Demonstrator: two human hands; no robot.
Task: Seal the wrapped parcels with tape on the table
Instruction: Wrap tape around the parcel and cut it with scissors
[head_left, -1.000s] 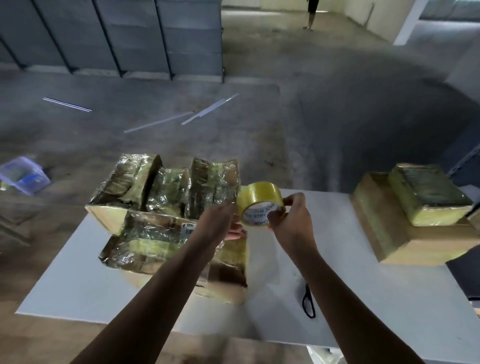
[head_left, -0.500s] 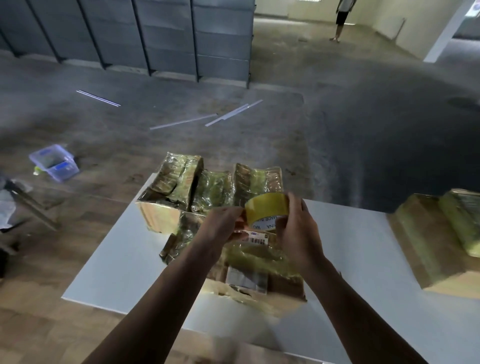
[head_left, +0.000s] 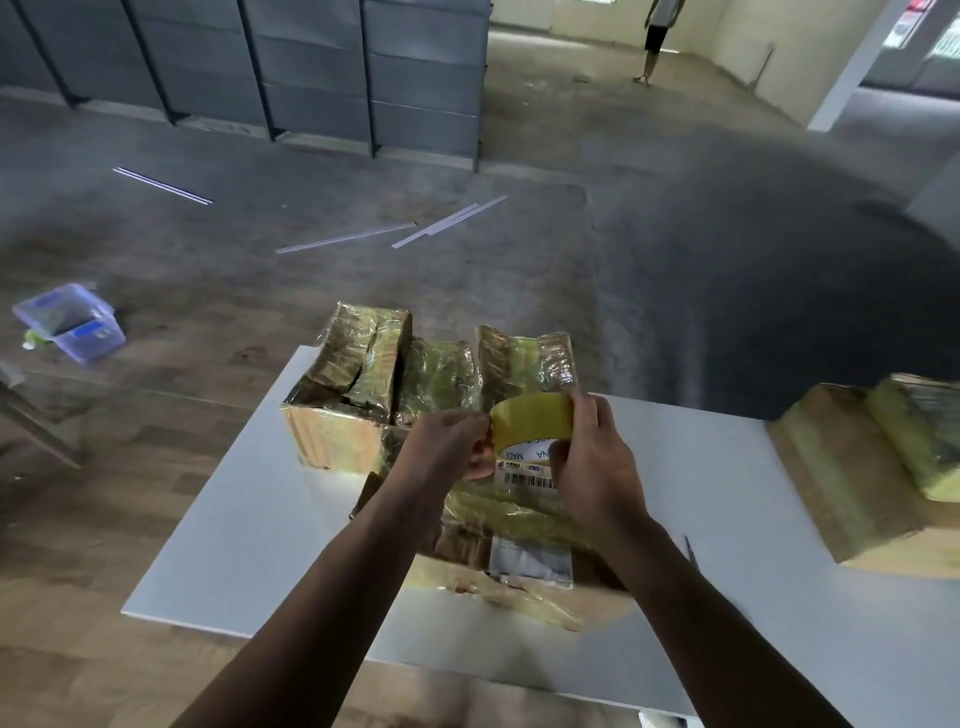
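Note:
A yellow tape roll (head_left: 530, 420) is held just above the nearest wrapped parcel (head_left: 519, 545), a flat box in shiny film with a barcode label. My right hand (head_left: 592, 467) grips the roll from its right side, fingers curled over it. At the roll's left edge my left hand (head_left: 452, 441) pinches it with curled fingers. Behind them, several film-wrapped parcels (head_left: 431, 374) stand together at the far edge of the white table (head_left: 249, 519). A stack of two wrapped parcels (head_left: 872, 467) lies at the right.
The tip of black scissors (head_left: 691, 553) shows on the table beside my right forearm. On the floor lie a clear plastic box (head_left: 70, 322) at the left and several white strips (head_left: 395, 231). A person (head_left: 657, 36) stands far off.
The view has swung left and drawn closer. Both hands carried the tape roll down over the nearest parcel. My left hand closed in on the roll's left edge.

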